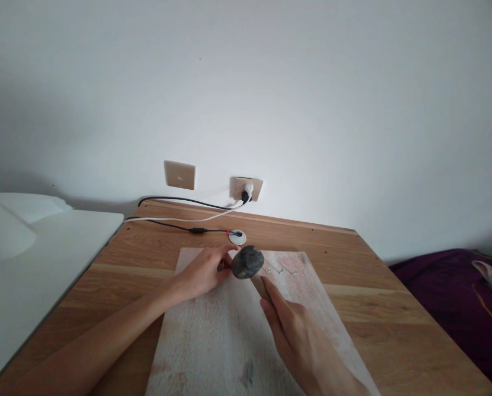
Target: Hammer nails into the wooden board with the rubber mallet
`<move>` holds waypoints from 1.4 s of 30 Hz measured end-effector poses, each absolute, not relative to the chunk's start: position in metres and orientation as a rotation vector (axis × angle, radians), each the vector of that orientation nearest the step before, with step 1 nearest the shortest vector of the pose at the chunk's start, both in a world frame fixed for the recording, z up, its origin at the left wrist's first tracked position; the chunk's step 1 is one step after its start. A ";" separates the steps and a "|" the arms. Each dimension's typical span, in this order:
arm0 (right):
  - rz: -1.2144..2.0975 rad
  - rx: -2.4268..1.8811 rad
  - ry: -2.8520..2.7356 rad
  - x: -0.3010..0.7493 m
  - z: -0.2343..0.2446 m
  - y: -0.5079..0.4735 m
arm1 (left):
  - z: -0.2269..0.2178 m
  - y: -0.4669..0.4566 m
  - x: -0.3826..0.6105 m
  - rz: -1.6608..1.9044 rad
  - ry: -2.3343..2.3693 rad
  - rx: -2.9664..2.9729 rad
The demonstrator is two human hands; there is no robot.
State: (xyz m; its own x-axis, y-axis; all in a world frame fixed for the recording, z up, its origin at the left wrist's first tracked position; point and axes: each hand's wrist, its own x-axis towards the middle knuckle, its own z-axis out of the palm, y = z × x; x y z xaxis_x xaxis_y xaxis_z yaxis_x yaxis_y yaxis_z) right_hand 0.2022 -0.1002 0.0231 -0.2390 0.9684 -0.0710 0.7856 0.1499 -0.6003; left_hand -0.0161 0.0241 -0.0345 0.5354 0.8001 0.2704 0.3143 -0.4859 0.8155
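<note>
My right hand (297,330) is wrapped round the wooden handle of a hammer, with the forefinger laid along it. The dark hammer head (247,262) hangs just above a pale whitewashed board (213,341) lying on the wooden table (394,308). My left hand (204,270) rests on the board right beside the hammer head, fingers pinched together on something small that the head hides. A few small nails (282,270) lie on the board to the right of the hammer head.
Black and white cables (180,217) run across the back of the table to a wall socket (248,188). A round cable grommet (237,236) sits behind the board. A white surface (31,258) adjoins the table's left; dark purple fabric (447,297) lies right.
</note>
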 end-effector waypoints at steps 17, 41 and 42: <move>0.657 -1.657 -2.035 0.204 0.029 -0.097 | -0.033 0.025 -0.016 0.825 0.899 1.965; 0.673 -1.619 -2.086 0.205 0.025 -0.098 | -0.024 0.024 -0.018 0.791 0.997 2.168; 0.688 -1.621 -2.078 0.206 0.028 -0.098 | -0.025 0.024 -0.017 0.787 1.002 2.159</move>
